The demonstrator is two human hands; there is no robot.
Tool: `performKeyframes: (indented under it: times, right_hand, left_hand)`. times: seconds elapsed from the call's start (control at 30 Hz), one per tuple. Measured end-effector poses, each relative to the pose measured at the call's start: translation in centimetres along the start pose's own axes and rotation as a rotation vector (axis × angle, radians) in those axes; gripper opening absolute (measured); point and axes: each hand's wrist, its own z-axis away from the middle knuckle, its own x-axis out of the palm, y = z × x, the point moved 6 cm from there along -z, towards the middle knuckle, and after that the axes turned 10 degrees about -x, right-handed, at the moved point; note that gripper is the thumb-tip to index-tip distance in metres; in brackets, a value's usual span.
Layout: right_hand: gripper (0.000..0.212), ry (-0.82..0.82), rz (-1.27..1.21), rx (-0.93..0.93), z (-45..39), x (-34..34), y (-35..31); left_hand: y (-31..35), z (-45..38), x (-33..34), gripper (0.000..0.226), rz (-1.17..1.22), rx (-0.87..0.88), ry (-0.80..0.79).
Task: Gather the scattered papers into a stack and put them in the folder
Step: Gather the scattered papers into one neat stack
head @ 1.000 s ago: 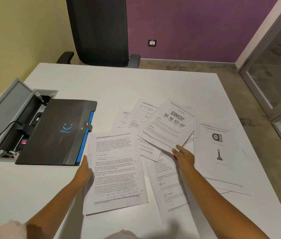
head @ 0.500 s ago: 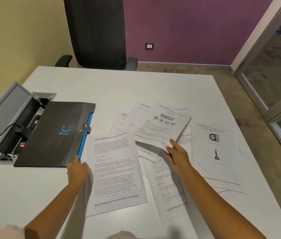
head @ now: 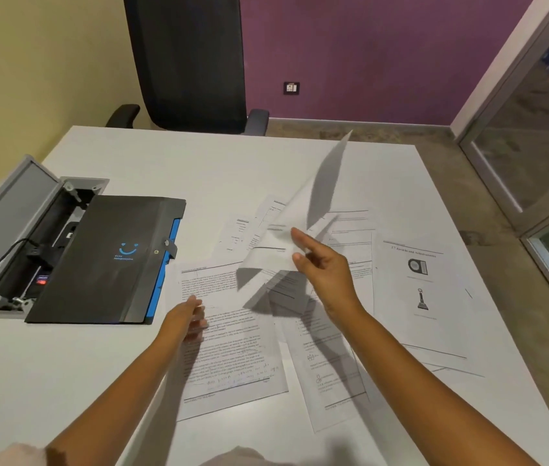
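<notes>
Mid-frame, your right hand (head: 325,270) pinches the lifted sheet (head: 303,223), left hand (head: 187,319) flat on the text page (head: 232,348); folder (head: 105,260) lies left, nearer that one.

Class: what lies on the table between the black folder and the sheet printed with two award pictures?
In the head view, overlapping scattered papers fill the stretch between the black folder and the award sheet, with both hands above them.

Black office chair (head: 185,62) behind white table (head: 165,163), yellow and purple walls
</notes>
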Motion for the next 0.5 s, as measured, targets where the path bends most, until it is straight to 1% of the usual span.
performKeyframes:
  times: [0.07,0.13,0.2,0.27,0.3,0.37,0.4,0.47,0.5]
  right_hand:
    - [0.045,-0.093,-0.031,-0.040,0.0,1.7,-2.0]
    - [0.044,-0.175,-0.047,-0.061,0.1,3.2,-3.4]
    - [0.043,-0.239,-0.044,-0.081,0.3,4.4,-4.3]
    - [0.043,-0.281,-0.022,-0.104,0.6,5.2,-4.9]
    - [0.044,-0.296,-0.010,-0.110,0.7,5.3,-5.0]
    - [0.045,-0.309,-0.001,-0.100,1.1,5.1,-4.7]
    - [0.045,-0.298,0.001,-0.082,1.3,4.7,-4.3]
    - [0.042,-0.231,0.017,-0.016,1.9,3.4,-2.7]
    - [0.040,-0.180,0.037,0.022,2.1,2.5,-1.7]
  left_hand:
    - [0.5,0.4,0.8,0.039,0.110,-0.016,-0.149]
    - [0.6,0.8,1.9,0.041,0.116,-0.047,-0.306]
    - [0.1,1.0,3.2,0.050,0.143,-0.088,-0.468]
    - [0.1,1.1,4.1,0.055,0.231,-0.099,-0.565]
    - [0.2,1.0,4.3,0.052,0.277,-0.100,-0.586]
    - [0.8,1.1,3.7,0.042,0.370,-0.029,-0.579]
    - [1.0,1.0,3.2,0.039,0.429,-0.025,-0.564]
    - [1.0,0.8,2.4,0.032,0.482,-0.071,-0.541]
    - [1.1,0.6,1.8,0.029,0.487,-0.064,-0.504]
